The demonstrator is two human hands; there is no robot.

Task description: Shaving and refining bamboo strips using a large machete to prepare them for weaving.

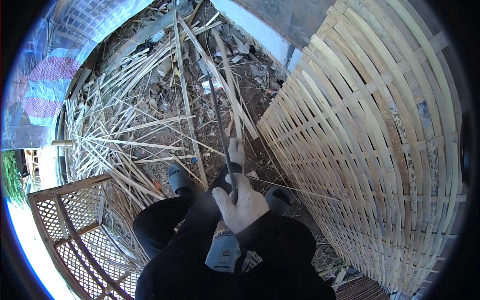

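My left hand (236,153), in a white knitted glove, is stretched out ahead and closed around the near end of a pale bamboo strip (227,75). The strip runs away from me above the littered ground and its far end looks blurred. Nearer my body, my right hand (243,205), gloved the same way, grips a machete (220,120). Its long dark blade points away from me, slightly left of the strip, and appears nearly edge-on. The machete's handle is mostly hidden in my glove. I cannot tell whether blade and strip touch.
A woven bamboo panel (360,130) stands close along my right. Split bamboo strips (120,120) lie scattered ahead and left among debris. A lattice-filled wooden frame (85,235) is at lower left, plastic sheeting (55,75) at upper left. A light blue container (223,252) sits between my legs.
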